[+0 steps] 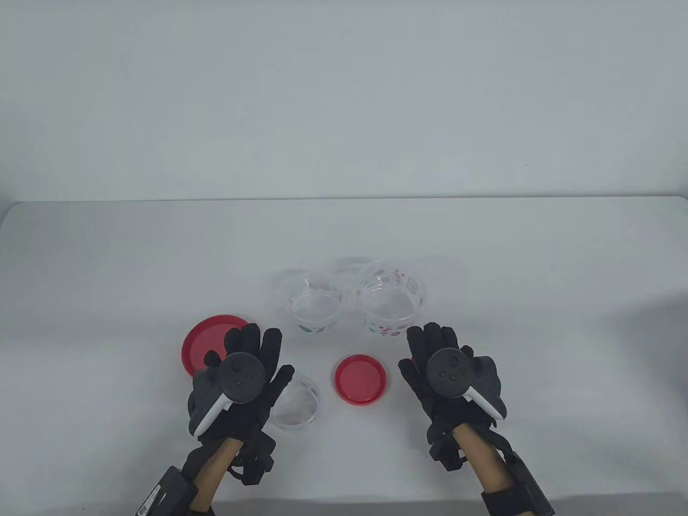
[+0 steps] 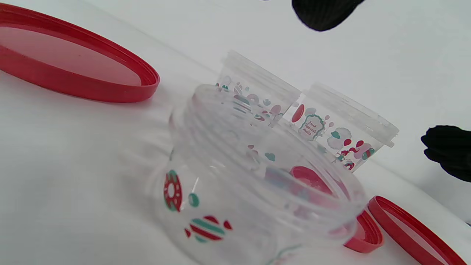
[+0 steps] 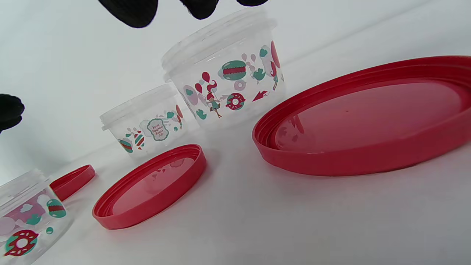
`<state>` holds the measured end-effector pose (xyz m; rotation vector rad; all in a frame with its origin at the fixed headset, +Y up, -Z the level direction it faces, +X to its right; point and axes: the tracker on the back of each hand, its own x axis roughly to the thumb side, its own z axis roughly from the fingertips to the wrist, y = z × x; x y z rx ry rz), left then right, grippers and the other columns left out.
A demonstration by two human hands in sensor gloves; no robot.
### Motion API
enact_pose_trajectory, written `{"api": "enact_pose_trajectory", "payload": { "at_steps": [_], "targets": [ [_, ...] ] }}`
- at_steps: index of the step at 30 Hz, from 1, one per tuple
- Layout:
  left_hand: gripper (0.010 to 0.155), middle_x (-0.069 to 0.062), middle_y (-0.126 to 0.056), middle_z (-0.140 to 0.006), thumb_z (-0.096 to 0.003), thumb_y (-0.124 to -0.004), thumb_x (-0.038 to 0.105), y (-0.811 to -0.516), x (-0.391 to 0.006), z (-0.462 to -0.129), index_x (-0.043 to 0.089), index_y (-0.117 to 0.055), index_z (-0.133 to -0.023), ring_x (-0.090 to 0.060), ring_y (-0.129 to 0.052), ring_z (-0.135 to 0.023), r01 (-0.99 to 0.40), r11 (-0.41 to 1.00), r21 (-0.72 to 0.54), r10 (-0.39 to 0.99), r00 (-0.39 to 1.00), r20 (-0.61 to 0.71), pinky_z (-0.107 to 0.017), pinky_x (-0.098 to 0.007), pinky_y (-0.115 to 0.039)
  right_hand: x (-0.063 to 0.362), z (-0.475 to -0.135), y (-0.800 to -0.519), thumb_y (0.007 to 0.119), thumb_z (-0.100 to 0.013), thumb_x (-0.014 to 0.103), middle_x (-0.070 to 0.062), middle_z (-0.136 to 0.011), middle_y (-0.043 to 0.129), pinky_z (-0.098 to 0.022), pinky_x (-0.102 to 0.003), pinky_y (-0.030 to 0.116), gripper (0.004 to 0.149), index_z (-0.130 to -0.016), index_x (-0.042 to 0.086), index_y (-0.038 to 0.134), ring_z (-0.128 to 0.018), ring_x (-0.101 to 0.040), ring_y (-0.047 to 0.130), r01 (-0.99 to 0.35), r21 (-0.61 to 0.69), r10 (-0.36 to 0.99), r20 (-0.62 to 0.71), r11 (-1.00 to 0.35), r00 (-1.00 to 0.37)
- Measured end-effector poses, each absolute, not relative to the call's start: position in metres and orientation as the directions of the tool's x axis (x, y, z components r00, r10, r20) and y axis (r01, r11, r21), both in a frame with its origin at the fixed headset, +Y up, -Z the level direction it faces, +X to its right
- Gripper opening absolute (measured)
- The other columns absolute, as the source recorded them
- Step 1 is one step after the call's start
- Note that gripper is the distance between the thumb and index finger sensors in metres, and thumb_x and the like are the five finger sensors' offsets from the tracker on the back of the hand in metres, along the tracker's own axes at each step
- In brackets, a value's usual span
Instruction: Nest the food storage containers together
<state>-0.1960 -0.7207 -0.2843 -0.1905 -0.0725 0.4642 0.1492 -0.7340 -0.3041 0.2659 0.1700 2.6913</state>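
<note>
Three clear printed containers stand open on the white table: a large one [image 1: 389, 301], a medium one [image 1: 314, 306] beside it on the left, and a small one [image 1: 298, 400] nearer to me. My left hand [image 1: 247, 371] is spread flat above the small container [image 2: 257, 191] and holds nothing. My right hand [image 1: 446, 371] is spread flat above a red lid [image 3: 368, 121], almost hidden in the table view, and holds nothing. The large [image 3: 224, 70] and medium [image 3: 147, 125] containers stand just beyond my fingertips.
A red lid [image 1: 209, 338] lies upside down left of my left hand, partly under it. Another red lid [image 1: 360, 379] lies upside down between my hands. The table's far edge [image 1: 344, 200] meets a plain wall.
</note>
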Motion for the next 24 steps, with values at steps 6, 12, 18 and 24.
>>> {"api": "enact_pose_trajectory", "payload": {
  "at_steps": [6, 12, 18, 24],
  "targets": [
    [0.071, -0.006, 0.002, -0.128, -0.0635, -0.05, 0.055, -0.7196, -0.1942, -0.2834, 0.037, -0.013, -0.121, -0.037, 0.01, -0.114, -0.432, 0.879, -0.201, 0.449, 0.892, 0.044, -0.072, -0.063, 0.008, 0.152, -0.3045, -0.7328, 0.054, -0.064, 0.044, -0.021, -0.119, 0.018, -0.064, -0.068, 0.018, 0.065, -0.116, 0.015, 0.028, -0.103, -0.045, 0.013, -0.417, 0.157, 0.439, 0.149, -0.895, -0.886],
    [0.071, -0.007, 0.001, -0.128, -0.0635, -0.05, 0.055, -0.7202, -0.1944, -0.2837, 0.036, -0.013, -0.121, -0.037, 0.009, -0.114, -0.438, 0.875, -0.205, 0.456, 0.889, 0.048, -0.072, -0.064, 0.007, 0.1529, -0.3049, -0.7335, 0.054, -0.064, 0.044, -0.021, -0.119, 0.018, -0.064, -0.068, 0.019, 0.066, -0.116, 0.014, 0.028, -0.103, -0.045, 0.013, -0.427, 0.161, 0.449, 0.145, -0.89, -0.882],
    [0.071, -0.007, 0.001, -0.128, -0.0635, -0.05, 0.054, -0.7207, -0.1944, -0.2837, 0.035, -0.013, -0.121, -0.038, 0.008, -0.114, -0.442, 0.872, -0.209, 0.461, 0.886, 0.048, -0.073, -0.064, 0.006, 0.1538, -0.3053, -0.7339, 0.054, -0.064, 0.044, -0.021, -0.119, 0.018, -0.064, -0.068, 0.019, 0.066, -0.116, 0.014, 0.028, -0.103, -0.045, 0.014, -0.432, 0.16, 0.454, 0.141, -0.887, -0.88],
    [0.072, -0.01, -0.009, -0.129, -0.0634, -0.051, 0.055, -0.7215, -0.1937, -0.2836, 0.034, -0.014, -0.121, -0.043, -0.008, -0.116, -0.436, 0.872, -0.221, 0.456, 0.888, 0.048, -0.08, -0.065, -0.014, 0.1551, -0.3057, -0.7338, 0.054, -0.064, 0.044, -0.022, -0.118, 0.019, -0.064, -0.068, 0.02, 0.066, -0.116, 0.013, 0.028, -0.103, -0.046, 0.014, -0.441, 0.162, 0.462, 0.136, -0.883, -0.876]
  ]
}}
